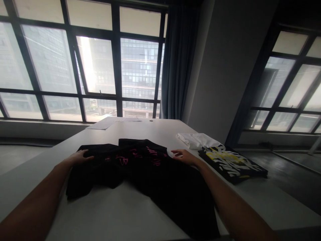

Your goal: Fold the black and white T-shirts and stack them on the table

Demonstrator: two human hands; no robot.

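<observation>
A black garment (173,182) with pink lettering lies spread and rumpled across the white table (110,214). One part of it reaches left, and a longer part runs toward me at the lower right; its exact kind is unclear. My left hand (80,157) rests on the garment's upper left edge, finger and thumb apart. At the upper right edge my right hand (185,156) touches the cloth with its fingers stretched out, beside a small white patch. The dim light hides some of the fingers.
A folded white cloth (195,140) lies right of my right hand. In front of it sits a folded dark garment (233,164) with a white and yellow print. Paper sheets (102,124) lie at the table's far left. Windows, a blue curtain (177,67) and a pillar stand beyond.
</observation>
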